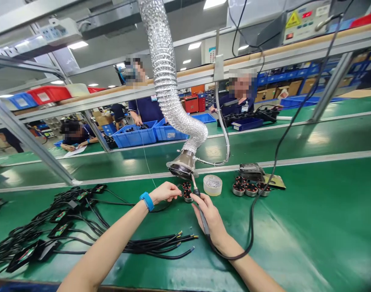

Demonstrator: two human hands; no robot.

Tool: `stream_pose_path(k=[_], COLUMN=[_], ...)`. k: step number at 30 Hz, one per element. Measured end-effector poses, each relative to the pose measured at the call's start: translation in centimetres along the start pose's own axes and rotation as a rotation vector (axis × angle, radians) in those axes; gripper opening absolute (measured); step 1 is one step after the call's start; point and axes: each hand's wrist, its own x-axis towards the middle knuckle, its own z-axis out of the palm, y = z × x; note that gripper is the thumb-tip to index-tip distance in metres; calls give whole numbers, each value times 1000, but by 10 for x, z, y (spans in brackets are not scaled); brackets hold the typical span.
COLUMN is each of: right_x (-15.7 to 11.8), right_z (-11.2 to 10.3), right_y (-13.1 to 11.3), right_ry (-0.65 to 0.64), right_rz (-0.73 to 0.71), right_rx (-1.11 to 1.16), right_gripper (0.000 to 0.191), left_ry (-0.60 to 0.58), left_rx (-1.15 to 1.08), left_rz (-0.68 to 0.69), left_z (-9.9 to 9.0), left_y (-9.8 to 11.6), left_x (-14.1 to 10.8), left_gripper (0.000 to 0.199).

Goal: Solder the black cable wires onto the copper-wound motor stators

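Note:
My right hand (210, 217) grips a black soldering iron (201, 215), its thin tip rising towards the metal nozzle of a fume hose (183, 164). My left hand (165, 192) pinches a black cable (163, 210) beside two small round motor parts (187, 191), and my fingertips nearly reach them. The iron's cord (252, 227) trails off to the right. Further right stand several similar motor parts (244, 189), next to a roll of clear tape (212, 185). A bundle of black cables (161, 248) with bare coloured ends lies below my hands.
Cables with flat connectors (59, 230) cover the left of the green bench (295, 227). A grey tool (251, 172) sits on a small board at right. Beyond the far bench, co-workers (242, 95) stand near blue crates (133, 136). A silver hose (164, 77) hangs overhead.

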Motion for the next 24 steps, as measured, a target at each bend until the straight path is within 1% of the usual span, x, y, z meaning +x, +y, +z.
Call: stream_pose_path(k=[4,6,10,14,18,21,24], right_x=[17,24,30,29,25,22,22], right_z=[14,22,36,47,63,73,72], right_y=[2,6,16,20,10,2,-4], right_ry=[-177,-205,-182,-134,-33,13,32], right_rz=[-32,-33,-32,-15,38,46,32], right_rx=[33,37,39,28,-24,-74,-142], right_gripper=[54,56,53,50,47,45,48], left_ry=[-20,-28,-43,-41,34,91,79], left_rx=[-16,-37,-105,-216,-341,-386,-361], left_rz=[10,13,17,24,75,129,156], left_z=[0,1,3,7,15,19,19], left_y=[-5,-6,-9,-18,-32,-37,-36], left_x=[-4,-4,-2,-1,2,5,7], left_gripper=[47,46,44,44,44,42,41])
